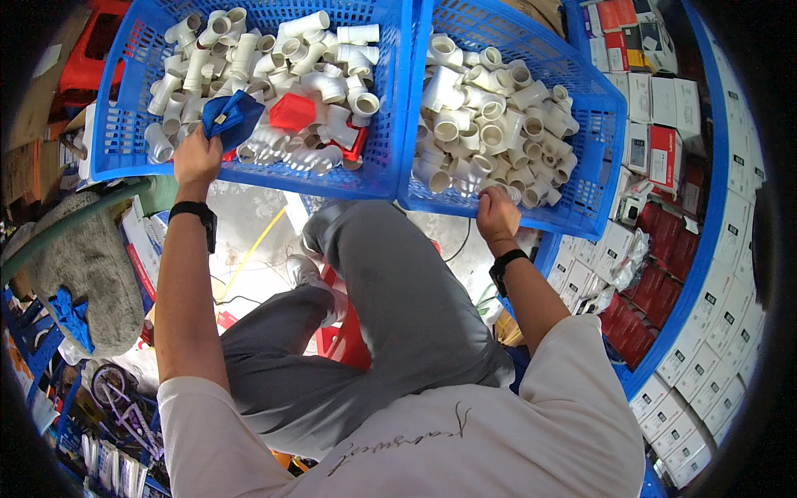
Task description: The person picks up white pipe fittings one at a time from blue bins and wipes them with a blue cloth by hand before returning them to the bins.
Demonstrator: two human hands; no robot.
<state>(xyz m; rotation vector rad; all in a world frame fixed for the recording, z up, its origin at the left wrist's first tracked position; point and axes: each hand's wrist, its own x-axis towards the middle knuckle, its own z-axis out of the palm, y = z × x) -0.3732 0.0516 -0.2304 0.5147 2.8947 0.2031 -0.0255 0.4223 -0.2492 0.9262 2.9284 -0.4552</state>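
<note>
My left hand (198, 159) grips a folded blue object (231, 118), perhaps cloth or plastic, over the near left part of the left blue plastic basket (299, 190). White plastic pipe fittings (244, 56) fill much of that basket, with a red piece (292, 112) lying among them. At the near rim of the right blue plastic basket (560, 221), my right hand (498, 215) has its fingers curled by the rim and the nearest fittings; what they grip is hidden. More white pipe fittings (492, 134) are heaped in this basket. The two baskets stand side by side.
Below the baskets are my grey-trousered legs (398, 299) and a red stool (348, 336). Small boxes (666, 162) stand in blue shelving on the right. At the left are a grey fabric-covered seat (87, 274), a green pole (68, 218) and a blue glove (71, 317).
</note>
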